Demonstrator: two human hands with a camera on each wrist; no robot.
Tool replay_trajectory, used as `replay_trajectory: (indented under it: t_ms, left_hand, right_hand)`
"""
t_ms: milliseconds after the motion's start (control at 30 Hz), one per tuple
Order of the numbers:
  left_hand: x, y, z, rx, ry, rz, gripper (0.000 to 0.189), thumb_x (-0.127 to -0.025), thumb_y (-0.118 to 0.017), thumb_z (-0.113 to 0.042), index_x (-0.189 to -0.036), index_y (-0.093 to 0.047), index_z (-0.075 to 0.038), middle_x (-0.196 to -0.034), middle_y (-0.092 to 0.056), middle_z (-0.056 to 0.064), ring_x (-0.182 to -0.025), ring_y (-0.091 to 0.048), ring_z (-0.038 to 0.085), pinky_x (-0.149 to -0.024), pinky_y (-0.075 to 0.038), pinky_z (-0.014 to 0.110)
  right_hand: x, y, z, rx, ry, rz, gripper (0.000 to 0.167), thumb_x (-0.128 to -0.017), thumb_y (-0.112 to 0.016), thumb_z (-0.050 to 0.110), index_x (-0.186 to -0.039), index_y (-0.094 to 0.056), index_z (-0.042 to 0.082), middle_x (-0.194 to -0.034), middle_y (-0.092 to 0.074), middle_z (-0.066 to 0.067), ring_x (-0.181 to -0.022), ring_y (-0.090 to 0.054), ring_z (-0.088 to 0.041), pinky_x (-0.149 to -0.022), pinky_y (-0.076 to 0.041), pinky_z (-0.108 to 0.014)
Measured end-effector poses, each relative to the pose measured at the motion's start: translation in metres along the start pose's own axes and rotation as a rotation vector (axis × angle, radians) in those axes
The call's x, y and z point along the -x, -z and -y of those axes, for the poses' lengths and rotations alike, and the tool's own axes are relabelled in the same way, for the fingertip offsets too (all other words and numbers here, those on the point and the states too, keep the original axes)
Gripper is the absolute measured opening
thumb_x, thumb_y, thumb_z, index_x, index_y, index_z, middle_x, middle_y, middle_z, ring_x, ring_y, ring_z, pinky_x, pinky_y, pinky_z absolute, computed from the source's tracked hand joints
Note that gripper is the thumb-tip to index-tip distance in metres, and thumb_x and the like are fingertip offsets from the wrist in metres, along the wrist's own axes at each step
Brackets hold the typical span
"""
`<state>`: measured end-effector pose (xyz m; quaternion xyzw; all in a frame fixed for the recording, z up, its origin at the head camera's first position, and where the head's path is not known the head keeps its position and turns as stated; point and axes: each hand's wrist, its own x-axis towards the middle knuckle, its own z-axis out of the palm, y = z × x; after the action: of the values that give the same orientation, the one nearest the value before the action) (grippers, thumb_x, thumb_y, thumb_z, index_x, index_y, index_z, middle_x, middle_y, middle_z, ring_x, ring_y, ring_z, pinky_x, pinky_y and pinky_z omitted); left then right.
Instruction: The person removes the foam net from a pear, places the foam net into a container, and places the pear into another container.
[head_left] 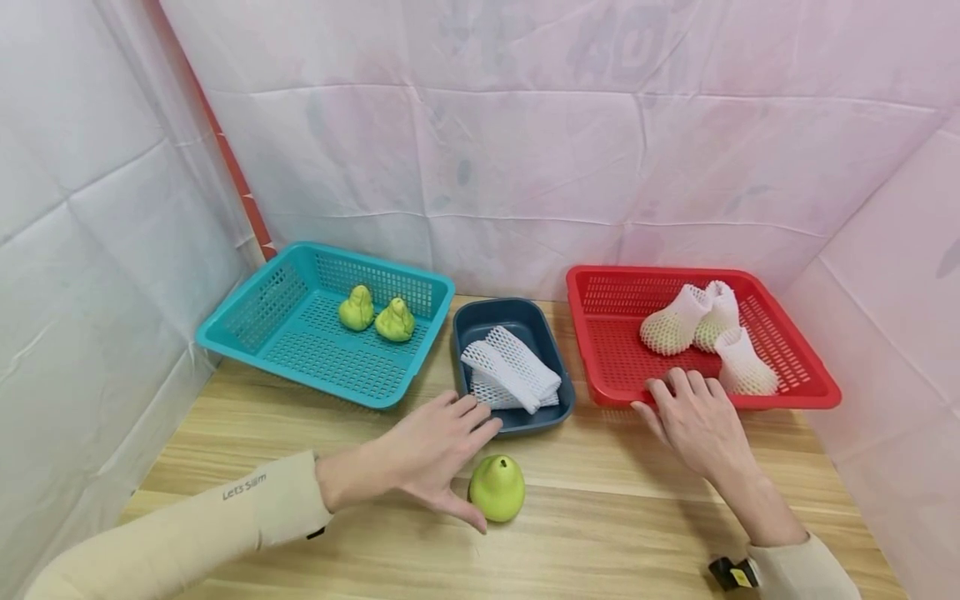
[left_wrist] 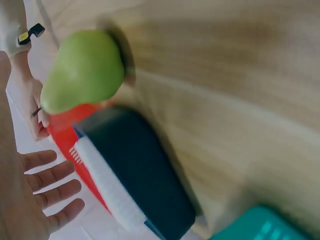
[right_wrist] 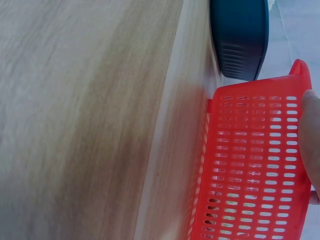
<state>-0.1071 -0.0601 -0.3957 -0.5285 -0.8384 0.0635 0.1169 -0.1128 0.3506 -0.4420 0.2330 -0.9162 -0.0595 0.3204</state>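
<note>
A green pear [head_left: 497, 489] stands upright on the wooden table. Beside it my left hand [head_left: 442, 450] is spread, its thumb just left of the pear and its fingers reaching toward the dark blue tray [head_left: 553, 414]; the left wrist view shows the fingers [left_wrist: 59, 192] apart with nothing between them. White foam net sleeves [head_left: 513, 371] lie in that tray. My right hand [head_left: 697, 421] is at the front rim of the red basket [head_left: 611, 354], fingers loosely bent over the edge. Three pears in foam nets [head_left: 667, 331] lie inside this basket.
At the back left stands a teal basket [head_left: 330, 377] with two yellow-green pears [head_left: 394, 320] in it. Pale cloth walls [head_left: 510, 167] enclose the table [head_left: 585, 542] at the back and both sides.
</note>
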Motion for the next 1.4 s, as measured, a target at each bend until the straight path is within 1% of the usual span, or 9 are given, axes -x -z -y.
replay_trajectory:
  t_ms: [233, 433, 600, 800, 900, 1000, 1200, 1400]
  left_hand:
    - [0.004, -0.019, -0.015, -0.018, 0.006, -0.024, 0.108, -0.067, -0.041, -0.108, -0.124, -0.060, -0.019, -0.108, -0.060, -0.005, -0.099, -0.054, 0.015, -0.088, -0.042, 0.034]
    - [0.005, -0.034, -0.025, -0.023, 0.010, -0.039, 0.106, -0.067, -0.040, -0.108, -0.119, -0.060, -0.019, -0.108, -0.060, -0.004, -0.100, -0.054, 0.015, -0.091, -0.044, 0.036]
    - [0.001, -0.042, -0.031, -0.011, 0.023, -0.060, 0.102, -0.067, -0.042, -0.108, -0.113, -0.059, -0.018, -0.106, -0.059, -0.003, -0.099, -0.054, 0.017, -0.091, -0.045, 0.036]
    - [-0.004, -0.049, -0.038, 0.006, 0.043, -0.074, 0.097, -0.067, -0.046, -0.106, -0.108, -0.058, -0.019, -0.103, -0.058, -0.003, -0.096, -0.054, 0.017, -0.085, -0.043, 0.034]
    - [-0.007, -0.051, -0.042, 0.008, 0.042, -0.074, 0.095, -0.068, -0.047, -0.105, -0.108, -0.058, -0.020, -0.102, -0.058, -0.004, -0.096, -0.054, 0.016, -0.082, -0.043, 0.033]
    - [-0.010, -0.051, -0.045, 0.005, 0.032, -0.076, 0.093, -0.070, -0.047, -0.104, -0.108, -0.059, -0.020, -0.103, -0.059, -0.004, -0.095, -0.053, 0.016, -0.080, -0.043, 0.032]
    - [-0.016, -0.050, -0.048, -0.029, -0.004, -0.061, 0.087, -0.077, -0.048, -0.099, -0.112, -0.060, -0.020, -0.105, -0.059, -0.005, -0.095, -0.051, 0.015, -0.082, -0.043, 0.031]
    - [-0.019, -0.050, -0.050, -0.081, -0.029, -0.035, 0.088, -0.077, -0.049, -0.098, -0.114, -0.060, -0.020, -0.105, -0.060, -0.006, -0.095, -0.052, 0.014, -0.082, -0.043, 0.030]
  right_hand:
    - [0.001, 0.000, 0.000, -0.001, 0.001, 0.001, 0.068, -0.111, -0.025, 0.057, -0.099, -0.061, 0.001, -0.084, -0.054, -0.019, -0.075, -0.053, -0.042, -0.065, -0.042, -0.049]
    - [0.001, 0.001, 0.000, -0.004, -0.004, 0.010, 0.068, -0.111, -0.024, 0.057, -0.099, -0.062, 0.001, -0.084, -0.053, -0.019, -0.075, -0.053, -0.042, -0.065, -0.041, -0.048]
    - [0.002, 0.003, 0.001, -0.012, -0.016, 0.023, 0.070, -0.111, -0.022, 0.058, -0.100, -0.062, 0.001, -0.084, -0.053, -0.019, -0.075, -0.052, -0.041, -0.066, -0.042, -0.048]
    - [0.002, 0.003, 0.002, -0.013, -0.020, 0.020, 0.071, -0.112, -0.021, 0.057, -0.101, -0.062, 0.001, -0.084, -0.053, -0.019, -0.076, -0.052, -0.042, -0.066, -0.041, -0.048]
    - [0.002, 0.003, 0.002, -0.013, -0.018, 0.016, 0.069, -0.112, -0.023, 0.057, -0.101, -0.062, 0.001, -0.084, -0.053, -0.019, -0.076, -0.052, -0.042, -0.066, -0.041, -0.048]
    - [0.002, 0.003, 0.002, -0.012, -0.018, 0.015, 0.069, -0.112, -0.024, 0.057, -0.101, -0.062, 0.001, -0.084, -0.053, -0.019, -0.075, -0.052, -0.041, -0.066, -0.041, -0.048]
    - [0.002, 0.004, 0.003, -0.011, -0.014, 0.008, 0.070, -0.112, -0.022, 0.057, -0.101, -0.063, 0.001, -0.084, -0.054, -0.019, -0.075, -0.052, -0.041, -0.065, -0.041, -0.048]
    - [0.001, 0.004, 0.002, -0.009, -0.009, 0.000, 0.069, -0.112, -0.024, 0.056, -0.101, -0.062, 0.001, -0.084, -0.054, -0.019, -0.075, -0.052, -0.041, -0.065, -0.041, -0.048]
